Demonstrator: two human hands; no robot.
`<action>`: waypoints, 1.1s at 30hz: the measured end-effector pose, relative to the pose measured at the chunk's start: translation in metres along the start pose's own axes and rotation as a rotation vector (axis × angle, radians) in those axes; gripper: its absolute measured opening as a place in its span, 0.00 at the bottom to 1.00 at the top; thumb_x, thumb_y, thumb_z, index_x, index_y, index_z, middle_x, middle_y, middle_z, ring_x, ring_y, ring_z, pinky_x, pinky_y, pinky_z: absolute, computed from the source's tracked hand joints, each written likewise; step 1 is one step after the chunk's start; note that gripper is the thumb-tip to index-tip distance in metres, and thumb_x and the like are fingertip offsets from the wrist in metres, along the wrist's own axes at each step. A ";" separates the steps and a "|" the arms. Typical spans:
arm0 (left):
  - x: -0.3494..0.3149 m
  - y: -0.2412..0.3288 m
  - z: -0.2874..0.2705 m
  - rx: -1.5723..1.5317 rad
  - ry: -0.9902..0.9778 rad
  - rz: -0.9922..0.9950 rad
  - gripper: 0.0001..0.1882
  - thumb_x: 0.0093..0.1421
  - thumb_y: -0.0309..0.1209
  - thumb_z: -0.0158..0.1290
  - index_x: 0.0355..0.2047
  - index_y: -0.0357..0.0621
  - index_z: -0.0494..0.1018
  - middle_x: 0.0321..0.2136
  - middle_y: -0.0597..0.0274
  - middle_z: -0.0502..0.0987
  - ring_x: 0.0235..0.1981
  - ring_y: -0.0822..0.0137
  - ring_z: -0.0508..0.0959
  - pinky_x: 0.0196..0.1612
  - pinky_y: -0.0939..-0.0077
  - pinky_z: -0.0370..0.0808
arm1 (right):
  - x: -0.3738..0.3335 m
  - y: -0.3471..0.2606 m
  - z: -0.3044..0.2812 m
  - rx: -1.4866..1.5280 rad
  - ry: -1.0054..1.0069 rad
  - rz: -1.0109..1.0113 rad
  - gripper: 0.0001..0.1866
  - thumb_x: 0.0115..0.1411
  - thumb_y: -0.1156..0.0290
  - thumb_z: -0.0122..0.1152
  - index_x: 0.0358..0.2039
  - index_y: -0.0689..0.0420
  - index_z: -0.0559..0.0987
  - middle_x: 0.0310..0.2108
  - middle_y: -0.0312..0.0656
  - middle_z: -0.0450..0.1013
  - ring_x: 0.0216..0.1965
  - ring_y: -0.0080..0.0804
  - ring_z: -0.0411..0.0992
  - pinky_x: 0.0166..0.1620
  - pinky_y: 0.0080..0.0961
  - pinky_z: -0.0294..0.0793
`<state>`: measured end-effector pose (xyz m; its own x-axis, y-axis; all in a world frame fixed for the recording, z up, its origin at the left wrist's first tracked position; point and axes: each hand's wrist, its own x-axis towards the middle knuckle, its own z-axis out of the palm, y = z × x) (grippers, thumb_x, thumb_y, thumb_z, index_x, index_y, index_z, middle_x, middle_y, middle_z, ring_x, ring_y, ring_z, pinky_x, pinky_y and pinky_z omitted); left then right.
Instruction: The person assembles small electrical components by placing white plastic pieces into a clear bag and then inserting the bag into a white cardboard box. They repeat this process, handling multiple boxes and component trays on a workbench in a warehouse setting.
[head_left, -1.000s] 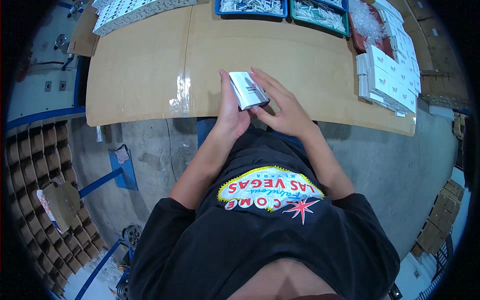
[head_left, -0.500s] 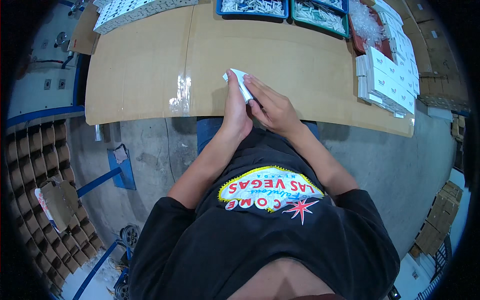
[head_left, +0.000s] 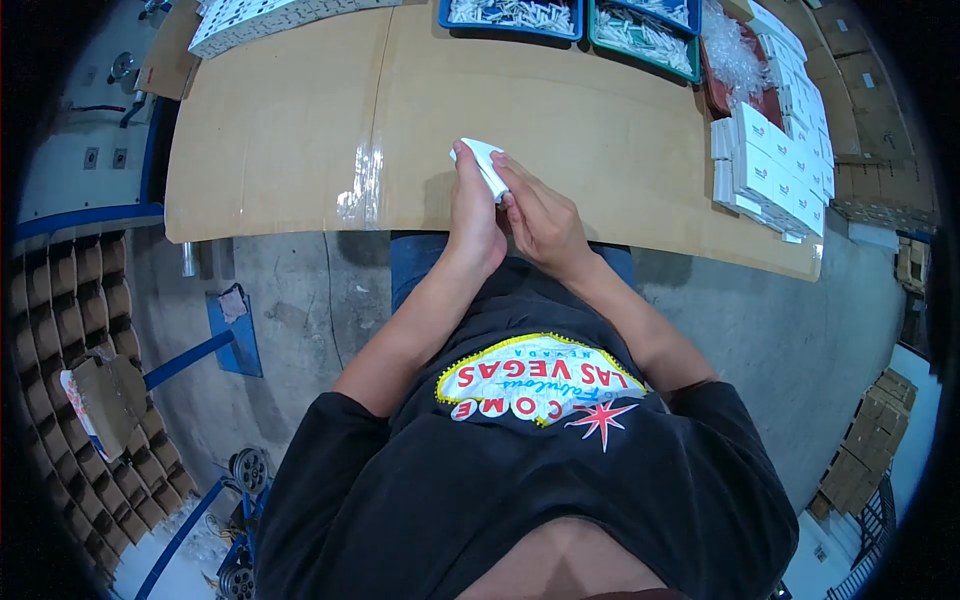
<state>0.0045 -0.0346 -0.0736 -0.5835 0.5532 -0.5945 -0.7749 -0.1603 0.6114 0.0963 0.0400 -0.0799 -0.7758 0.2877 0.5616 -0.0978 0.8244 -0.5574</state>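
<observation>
Between my palms, just above the near part of the cardboard-covered table [head_left: 280,130], I hold a small white box [head_left: 486,163]. My left hand [head_left: 473,213] presses along its left side with the fingers upright. From the right, my right hand [head_left: 545,215] closes on it, fingers bent over the side and thumb low near its near end. Only the top and far end of the box show; the rest is hidden by my hands.
White boxes [head_left: 775,165] stand stacked at the table's right end, beside a red tray [head_left: 715,90] of clear plastic. At the back, blue [head_left: 510,32] and green [head_left: 640,62] bins hold small white pieces. A dotted white carton [head_left: 270,28] sits back left.
The right fingers have shifted slightly on the box, and a little more of its white top shows. Both hands stay in about the same place.
</observation>
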 end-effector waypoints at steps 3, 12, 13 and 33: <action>-0.001 -0.003 0.000 -0.038 -0.042 0.054 0.35 0.73 0.63 0.33 0.51 0.42 0.72 0.44 0.59 0.79 0.49 0.64 0.78 0.54 0.66 0.75 | 0.002 -0.001 -0.001 -0.006 0.014 -0.015 0.21 0.63 0.79 0.58 0.57 0.67 0.74 0.54 0.56 0.76 0.55 0.52 0.77 0.60 0.43 0.77; 0.004 0.003 -0.009 -0.068 -0.104 0.099 0.33 0.73 0.61 0.38 0.59 0.44 0.69 0.50 0.58 0.77 0.52 0.64 0.77 0.55 0.66 0.74 | 0.008 0.000 -0.017 0.225 -0.135 0.143 0.23 0.63 0.75 0.62 0.59 0.63 0.75 0.60 0.56 0.73 0.62 0.51 0.71 0.65 0.41 0.69; 0.002 0.004 -0.006 -0.046 -0.103 0.160 0.33 0.74 0.58 0.39 0.61 0.42 0.67 0.49 0.59 0.75 0.50 0.66 0.76 0.53 0.68 0.74 | 0.009 0.000 -0.020 0.280 -0.158 0.194 0.24 0.63 0.73 0.63 0.60 0.62 0.74 0.60 0.56 0.72 0.63 0.51 0.71 0.66 0.40 0.69; -0.014 -0.016 0.013 0.277 -0.208 0.686 0.32 0.76 0.45 0.44 0.69 0.35 0.56 0.56 0.57 0.71 0.56 0.67 0.72 0.60 0.73 0.68 | 0.008 -0.011 0.007 0.584 0.179 0.403 0.25 0.75 0.65 0.46 0.65 0.68 0.68 0.64 0.55 0.69 0.65 0.45 0.68 0.66 0.36 0.65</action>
<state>0.0282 -0.0290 -0.0684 -0.8328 0.5504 0.0594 -0.1505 -0.3283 0.9325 0.0865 0.0298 -0.0736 -0.7127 0.6306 0.3073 -0.1813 0.2575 -0.9491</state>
